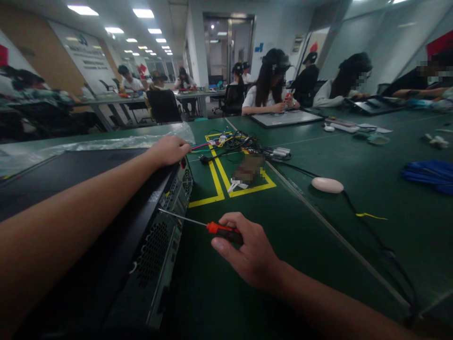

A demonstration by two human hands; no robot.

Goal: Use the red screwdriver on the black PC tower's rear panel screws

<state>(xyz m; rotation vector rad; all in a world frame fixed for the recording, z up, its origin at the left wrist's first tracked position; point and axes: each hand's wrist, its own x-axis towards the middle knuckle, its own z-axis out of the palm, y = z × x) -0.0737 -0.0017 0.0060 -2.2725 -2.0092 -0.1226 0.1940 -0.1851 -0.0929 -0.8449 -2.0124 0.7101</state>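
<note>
A black computer case (pixel 106 189) lies on its side at the left, its rear panel with vents and ports facing right. My left hand (pixel 169 150) rests across the far rear corner of the case, fingers bent over the edge; the fingertips are partly hidden. In my right hand (pixel 253 252) is a screwdriver (pixel 222 230) with an orange and black handle, gripped between thumb and fingers. Its long thin shaft points left, and the tip is at the upper edge of the rear panel, near a small screw spot too small to make out.
Beyond the case lie a tangle of cables (pixel 244 140) and a blurred object (pixel 249 169) near yellow tape marks. A pale oval device (pixel 327 185) sits on a black cord. Blue material (pixel 430 175) lies right. Clear plastic wrap (pixel 148 138) lies behind the case. Several people sit opposite.
</note>
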